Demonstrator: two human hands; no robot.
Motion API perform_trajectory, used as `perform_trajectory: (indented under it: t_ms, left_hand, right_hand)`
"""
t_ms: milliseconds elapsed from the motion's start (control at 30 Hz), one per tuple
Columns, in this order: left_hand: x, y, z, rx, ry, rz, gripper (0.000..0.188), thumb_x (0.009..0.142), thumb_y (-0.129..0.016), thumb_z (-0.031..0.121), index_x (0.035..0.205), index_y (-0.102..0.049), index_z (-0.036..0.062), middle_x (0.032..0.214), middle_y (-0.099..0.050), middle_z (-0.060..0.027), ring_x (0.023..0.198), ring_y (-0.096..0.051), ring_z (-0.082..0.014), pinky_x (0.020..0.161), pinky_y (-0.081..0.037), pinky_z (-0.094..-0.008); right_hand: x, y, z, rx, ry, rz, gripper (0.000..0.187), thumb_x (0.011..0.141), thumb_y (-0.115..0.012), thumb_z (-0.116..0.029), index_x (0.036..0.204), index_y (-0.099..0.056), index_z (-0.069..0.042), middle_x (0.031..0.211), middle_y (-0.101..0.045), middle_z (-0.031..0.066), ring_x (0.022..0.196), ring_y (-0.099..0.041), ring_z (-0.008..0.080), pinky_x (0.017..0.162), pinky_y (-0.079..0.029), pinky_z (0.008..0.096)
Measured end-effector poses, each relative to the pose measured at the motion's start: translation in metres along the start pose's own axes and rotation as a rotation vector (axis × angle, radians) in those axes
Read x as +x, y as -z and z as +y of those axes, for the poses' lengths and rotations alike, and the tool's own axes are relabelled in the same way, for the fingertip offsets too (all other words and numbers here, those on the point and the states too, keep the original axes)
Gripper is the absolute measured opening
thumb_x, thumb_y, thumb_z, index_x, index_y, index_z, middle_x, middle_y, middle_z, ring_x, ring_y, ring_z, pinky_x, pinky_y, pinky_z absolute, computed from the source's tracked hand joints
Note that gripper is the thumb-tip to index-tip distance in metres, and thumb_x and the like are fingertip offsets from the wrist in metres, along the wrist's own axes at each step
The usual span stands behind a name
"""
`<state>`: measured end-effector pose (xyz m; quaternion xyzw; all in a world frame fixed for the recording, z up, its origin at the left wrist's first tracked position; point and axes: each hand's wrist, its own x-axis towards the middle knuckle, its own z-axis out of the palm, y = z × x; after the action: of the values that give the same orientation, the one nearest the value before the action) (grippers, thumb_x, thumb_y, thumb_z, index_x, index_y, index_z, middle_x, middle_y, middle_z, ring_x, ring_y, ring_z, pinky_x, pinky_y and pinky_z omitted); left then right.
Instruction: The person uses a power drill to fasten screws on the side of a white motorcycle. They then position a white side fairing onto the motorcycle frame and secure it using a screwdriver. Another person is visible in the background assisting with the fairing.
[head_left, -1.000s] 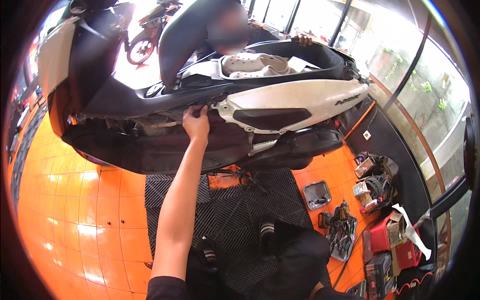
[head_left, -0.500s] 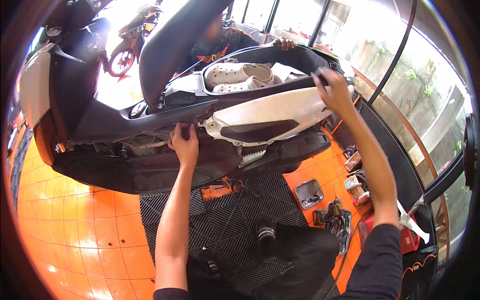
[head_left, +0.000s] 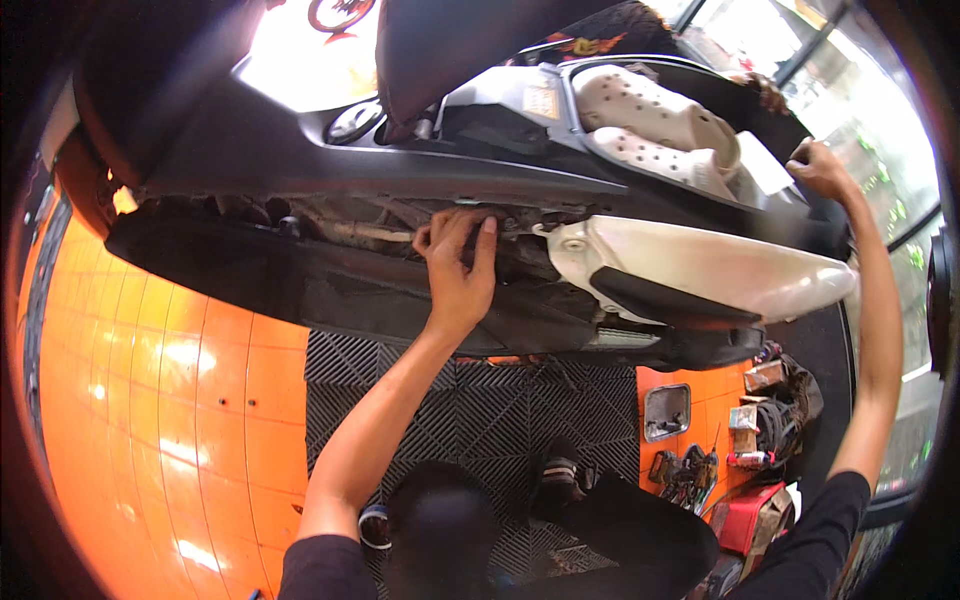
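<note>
A scooter lies across the view with its black seat [head_left: 440,50] raised. Its white side panel [head_left: 690,255], with a black inset, runs along the side facing me. My left hand [head_left: 458,275] has its fingers bent into the gap under the black trim, left of the panel's front tab; what the fingertips grip is hidden. My right hand [head_left: 825,170] is closed at the rear rim of the under-seat compartment [head_left: 690,205], above the panel's rear end; I cannot make out anything in it. Cream clogs [head_left: 640,105] and a white paper-like piece [head_left: 762,162] lie inside the compartment.
Another person's hand [head_left: 765,92] rests on the compartment's far rim. On the orange floor [head_left: 200,420], right of the black mat [head_left: 480,410], stand a metal tray [head_left: 667,412], hand tools [head_left: 685,475], small boxes [head_left: 765,377] and a red container [head_left: 750,517].
The view has shifted, with the scooter now larger and farther right. My right hand has gone from the panel's rear upper edge to the compartment's rim. My left hand stays at the gap.
</note>
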<state>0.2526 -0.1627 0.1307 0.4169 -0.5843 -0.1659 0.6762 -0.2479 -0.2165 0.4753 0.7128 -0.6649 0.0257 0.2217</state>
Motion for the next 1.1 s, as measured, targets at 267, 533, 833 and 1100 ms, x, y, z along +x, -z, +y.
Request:
perform_trajectory:
  t_ms: [267, 533, 833, 1100]
  left_hand:
    - [0.003, 0.02, -0.002, 0.013, -0.005, -0.056, 0.02, 0.097, -0.06, 0.016, 0.111, -0.069, 0.005, 0.108, -0.068, -0.0052, 0.112, -0.056, -0.0219, 0.105, -0.025, -0.0395]
    - [-0.004, 0.019, -0.002, 0.046, 0.029, -0.043, 0.042, 0.089, -0.073, 0.02, 0.124, -0.061, 0.0009, 0.116, -0.067, -0.0122, 0.118, -0.052, -0.028, 0.108, -0.027, -0.0401]
    - [-0.006, 0.015, 0.004, 0.19, 0.016, -0.066, 0.05, 0.079, -0.086, 0.033, 0.113, -0.069, 0.0017, 0.117, -0.065, -0.0134, 0.116, -0.055, -0.0314, 0.108, -0.031, -0.0449]
    - [-0.005, 0.015, 0.011, 0.345, 0.028, -0.135, 0.062, 0.087, -0.079, 0.041, 0.124, -0.065, -0.0074, 0.126, -0.064, -0.0257, 0.125, -0.054, -0.0363, 0.113, -0.031, -0.0501]
  right_hand:
    - [0.01, -0.015, 0.042, -0.03, -0.023, -0.201, 0.024, 0.082, -0.069, -0.017, 0.092, -0.065, 0.005, 0.095, -0.067, 0.021, 0.09, -0.065, 0.028, 0.081, -0.052, 0.0393]
    - [0.023, -0.03, 0.06, 0.094, 0.088, -0.136, 0.02, 0.086, -0.068, -0.016, 0.089, -0.064, 0.003, 0.085, -0.064, 0.0109, 0.083, -0.061, 0.0188, 0.079, -0.05, 0.0346]
    - [-0.04, -0.007, 0.079, 0.123, -0.021, 0.381, 0.035, 0.103, -0.06, -0.023, 0.12, -0.069, 0.006, 0.112, -0.073, 0.0222, 0.101, -0.07, 0.0257, 0.092, -0.052, 0.0354]
    - [-0.418, -0.096, -0.043, 0.31, -0.152, 0.326, 0.021, 0.094, -0.062, 0.0, 0.112, -0.072, 0.001, 0.091, -0.073, 0.0118, 0.087, -0.069, 0.02, 0.083, -0.054, 0.0341]
